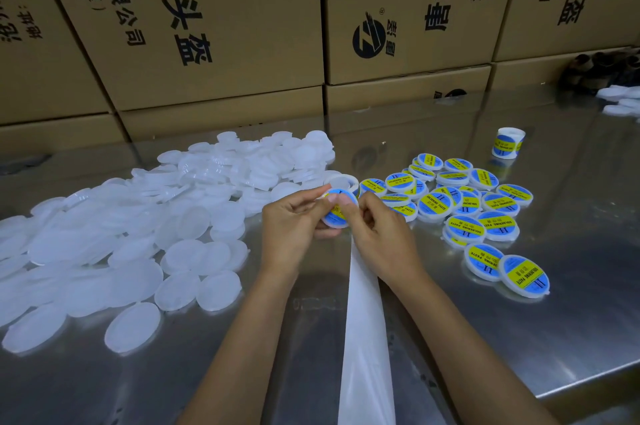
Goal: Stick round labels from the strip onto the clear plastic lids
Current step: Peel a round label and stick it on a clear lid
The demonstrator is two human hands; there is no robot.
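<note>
Both hands, left hand (294,220) and right hand (377,230), pinching one lid (337,208) at frame centre, pressing its label down; strip (363,320) trailing below; labelled lids (485,203) at right, far bigger bare pile (138,234) left

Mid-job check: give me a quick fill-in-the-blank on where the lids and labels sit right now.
1. The unlabelled lids are piled on the person's ____ side.
2. The left hand and right hand hold one lid bearing a blue and ____ label.
3. The white backing strip trails ____ the person.
4. Cardboard ____ stand behind the table.

Missing: left; yellow; toward; boxes
</note>
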